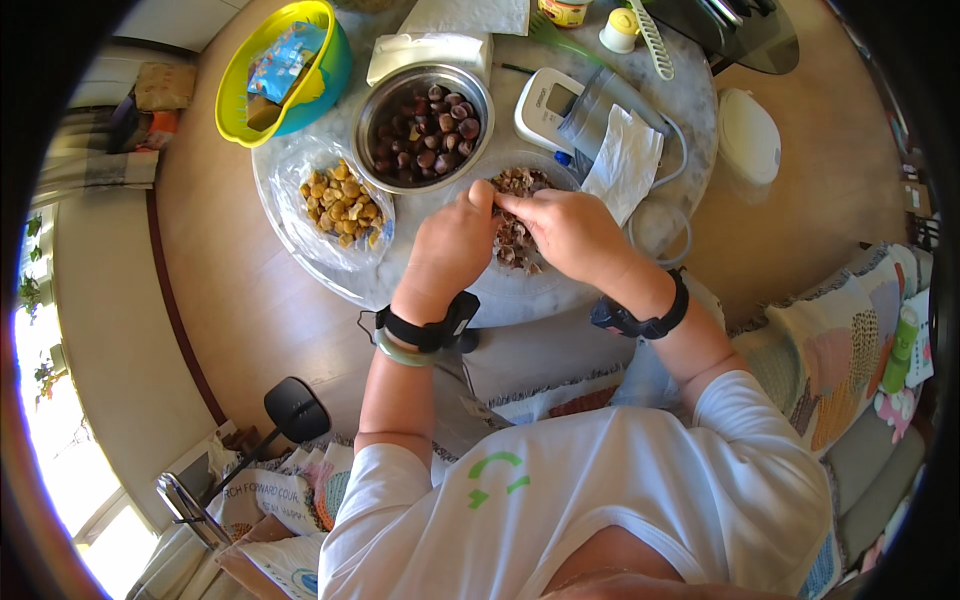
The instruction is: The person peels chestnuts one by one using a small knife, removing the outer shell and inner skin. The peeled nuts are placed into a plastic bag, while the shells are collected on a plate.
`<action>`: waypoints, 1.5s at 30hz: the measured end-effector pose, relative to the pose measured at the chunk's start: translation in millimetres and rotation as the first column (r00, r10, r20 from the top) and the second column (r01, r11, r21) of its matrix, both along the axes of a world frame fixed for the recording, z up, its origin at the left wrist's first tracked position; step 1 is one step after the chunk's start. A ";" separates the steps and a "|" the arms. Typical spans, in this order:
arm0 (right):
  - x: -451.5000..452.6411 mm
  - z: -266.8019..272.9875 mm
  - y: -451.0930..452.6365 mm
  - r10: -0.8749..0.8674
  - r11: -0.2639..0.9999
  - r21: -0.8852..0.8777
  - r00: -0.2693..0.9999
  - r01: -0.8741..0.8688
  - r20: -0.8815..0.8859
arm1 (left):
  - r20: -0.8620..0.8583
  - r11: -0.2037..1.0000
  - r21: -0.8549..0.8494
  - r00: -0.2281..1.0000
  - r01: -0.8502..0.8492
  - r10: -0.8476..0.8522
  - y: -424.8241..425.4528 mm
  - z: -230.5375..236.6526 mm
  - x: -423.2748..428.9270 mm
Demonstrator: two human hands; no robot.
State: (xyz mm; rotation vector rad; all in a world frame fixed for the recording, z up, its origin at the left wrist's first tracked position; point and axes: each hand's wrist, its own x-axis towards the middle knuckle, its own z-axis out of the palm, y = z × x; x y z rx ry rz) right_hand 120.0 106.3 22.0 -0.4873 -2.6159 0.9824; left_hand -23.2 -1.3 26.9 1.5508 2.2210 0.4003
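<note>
My left hand and my right hand meet at the fingertips above a clear plastic plate of brown chestnut shells. Both hands' fingers are curled in as if pinching something small, which the fingers hide; a chestnut cannot be made out. Just beyond my left hand stands a steel bowl of dark unpeeled chestnuts. To its left, peeled yellow chestnuts lie in an open clear plastic bag.
A blood pressure monitor with its grey cuff and a white tissue lie to the right on the round marble table. A yellow-and-blue basket stands at the far left. A green fork lies at the back.
</note>
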 end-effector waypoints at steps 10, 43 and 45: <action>1.5 8.8 26.2 0.106 0.800 -0.592 0.994 -0.096 -0.018 | 0.225 0.970 0.243 0.973 0.002 -0.059 -0.7 -4.4 -5.8; -8.3 16.0 -1.8 -0.148 0.952 -0.278 0.987 0.126 -0.061 | 0.783 0.859 0.269 0.618 -0.435 0.068 7.2 -15.1 1.7; -7.8 16.4 -1.8 -0.145 0.959 -0.252 0.989 0.129 -0.043 | 0.709 0.844 0.344 0.703 -0.411 0.052 6.8 -14.6 3.9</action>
